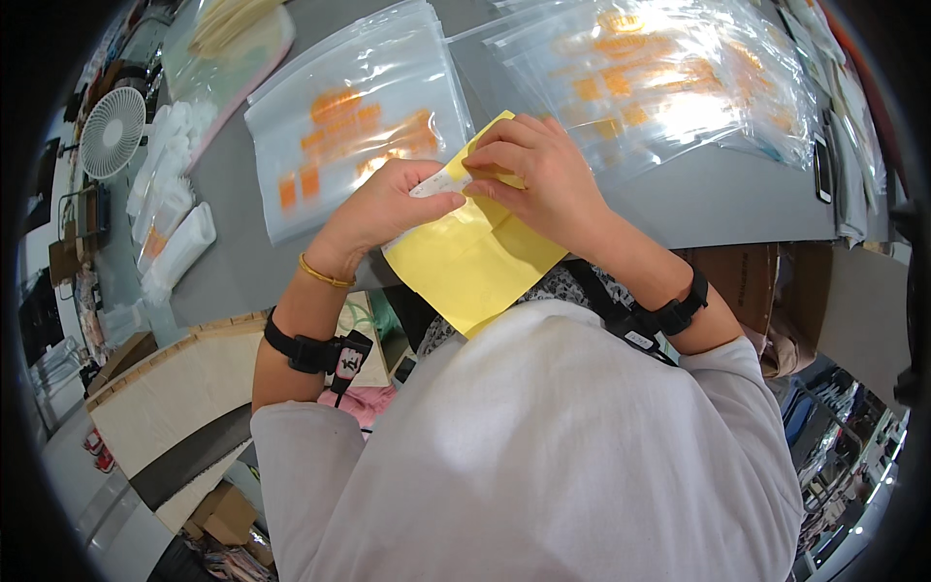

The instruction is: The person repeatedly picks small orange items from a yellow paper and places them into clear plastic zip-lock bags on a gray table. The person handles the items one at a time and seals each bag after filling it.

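A glossy yellow sheet (480, 257) slants in front of my chest, over the table's near edge. Along its upper left part lies a white label strip (441, 184) with small print. My left hand (393, 206) is closed on the sheet's left side, its thumb on top, by the lower end of the strip. The fingers of my right hand (543, 179) are bent in a pinch at the sheet's upper part, beside the strip. Whether those right fingertips also grip the strip I cannot make out.
Clear plastic bags with orange print lie in a stack (359, 126) and a larger pile (659, 78) on the grey table (698, 209). Rolled white plastic (179, 252) lies left, near a white fan (113, 133). A phone (822, 168) rests at right. A cardboard box (747, 281) stands below.
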Tool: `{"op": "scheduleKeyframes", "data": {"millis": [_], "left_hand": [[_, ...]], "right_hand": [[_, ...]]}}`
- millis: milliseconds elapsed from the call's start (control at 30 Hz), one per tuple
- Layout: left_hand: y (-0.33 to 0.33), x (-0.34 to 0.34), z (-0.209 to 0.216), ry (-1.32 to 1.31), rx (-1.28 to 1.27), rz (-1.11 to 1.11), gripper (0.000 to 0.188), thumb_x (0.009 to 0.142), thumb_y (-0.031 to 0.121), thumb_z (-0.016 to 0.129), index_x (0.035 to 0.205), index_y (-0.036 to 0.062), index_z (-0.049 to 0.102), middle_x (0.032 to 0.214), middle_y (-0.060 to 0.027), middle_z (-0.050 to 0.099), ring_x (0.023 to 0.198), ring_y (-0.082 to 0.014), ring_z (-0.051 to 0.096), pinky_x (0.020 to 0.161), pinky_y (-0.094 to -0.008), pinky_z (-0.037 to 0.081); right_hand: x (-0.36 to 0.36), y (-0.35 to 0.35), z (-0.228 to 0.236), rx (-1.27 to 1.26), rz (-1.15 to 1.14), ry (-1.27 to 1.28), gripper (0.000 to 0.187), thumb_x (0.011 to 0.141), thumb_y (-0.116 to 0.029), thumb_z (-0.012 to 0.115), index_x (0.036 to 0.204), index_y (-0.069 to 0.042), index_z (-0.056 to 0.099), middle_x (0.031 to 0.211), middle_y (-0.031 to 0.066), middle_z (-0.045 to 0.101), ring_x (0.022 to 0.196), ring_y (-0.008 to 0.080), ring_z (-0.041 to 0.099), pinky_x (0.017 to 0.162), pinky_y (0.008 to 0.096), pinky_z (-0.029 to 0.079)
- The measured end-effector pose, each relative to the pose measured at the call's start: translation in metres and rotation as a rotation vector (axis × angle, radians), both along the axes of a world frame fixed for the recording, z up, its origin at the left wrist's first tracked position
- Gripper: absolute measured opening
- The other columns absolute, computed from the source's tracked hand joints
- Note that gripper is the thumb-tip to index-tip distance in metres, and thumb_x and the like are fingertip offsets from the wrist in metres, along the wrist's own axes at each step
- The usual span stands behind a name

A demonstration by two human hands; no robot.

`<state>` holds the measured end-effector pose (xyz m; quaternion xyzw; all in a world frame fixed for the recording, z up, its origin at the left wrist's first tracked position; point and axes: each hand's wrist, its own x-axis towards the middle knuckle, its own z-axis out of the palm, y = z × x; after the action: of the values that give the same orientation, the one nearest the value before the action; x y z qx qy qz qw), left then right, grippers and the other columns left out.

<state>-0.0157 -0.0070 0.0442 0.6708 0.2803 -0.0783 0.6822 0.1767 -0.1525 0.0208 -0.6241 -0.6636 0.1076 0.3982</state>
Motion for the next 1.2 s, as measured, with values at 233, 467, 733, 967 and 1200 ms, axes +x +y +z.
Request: {"op": "scheduleKeyframes", "data": {"millis": [233, 467, 733, 967, 1200], "left_hand": [[0.004, -0.013, -0.010, -0.056, 0.082, -0.047, 0.026, 0.100, 0.018, 0.073, 0.117, -0.0015, 0.076, 0.095, 0.0037, 0.073, 0.085, -0.0030, 0.063, 0.076, -0.0240, 0.053], [0.005, -0.025, -0.021, -0.106, -0.030, 0.008, 0.029, 0.101, 0.020, 0.073, 0.119, -0.0025, 0.076, 0.098, 0.0014, 0.075, 0.086, -0.0039, 0.067, 0.078, -0.0243, 0.055], [0.005, -0.034, -0.031, -0.125, -0.099, 0.021, 0.029, 0.102, 0.020, 0.072, 0.121, -0.0024, 0.075, 0.100, 0.0013, 0.075, 0.089, -0.0038, 0.067, 0.079, -0.0238, 0.055], [0.005, -0.039, -0.016, -0.022, 0.143, -0.038, 0.021, 0.103, 0.023, 0.071, 0.109, 0.0030, 0.076, 0.090, 0.0014, 0.075, 0.080, -0.0119, 0.069, 0.075, -0.0328, 0.056], [0.000, -0.046, 0.005, -0.389, 1.120, -0.477, 0.021, 0.094, 0.022, 0.075, 0.089, 0.0027, 0.068, 0.136, -0.0079, 0.068, 0.131, -0.0363, 0.057, 0.103, -0.0450, 0.052]], "right_hand": [[-0.013, 0.001, 0.004, -0.225, 0.003, 0.238, 0.015, 0.088, -0.016, 0.083, 0.095, -0.008, 0.073, 0.098, 0.0011, 0.071, 0.096, 0.0230, 0.067, 0.091, 0.0356, 0.047], [-0.027, 0.005, 0.004, -0.294, -0.059, 0.366, 0.015, 0.090, -0.014, 0.082, 0.096, -0.005, 0.072, 0.099, 0.0052, 0.071, 0.092, 0.0240, 0.070, 0.083, 0.0365, 0.056], [-0.032, 0.010, 0.004, -0.413, -0.011, 0.416, 0.012, 0.097, -0.006, 0.077, 0.097, 0.000, 0.067, 0.100, 0.0034, 0.064, 0.083, 0.0148, 0.059, 0.077, 0.0294, 0.050], [-0.029, 0.004, 0.009, -0.343, 0.024, 0.407, 0.008, 0.100, -0.009, 0.074, 0.099, -0.003, 0.069, 0.099, 0.0012, 0.067, 0.087, 0.0117, 0.060, 0.077, 0.0277, 0.049], [0.018, 0.031, 0.004, -0.323, -0.134, 0.449, 0.012, 0.103, -0.015, 0.071, 0.103, -0.003, 0.072, 0.109, 0.0023, 0.074, 0.094, 0.0081, 0.063, 0.080, 0.0258, 0.049]]}}
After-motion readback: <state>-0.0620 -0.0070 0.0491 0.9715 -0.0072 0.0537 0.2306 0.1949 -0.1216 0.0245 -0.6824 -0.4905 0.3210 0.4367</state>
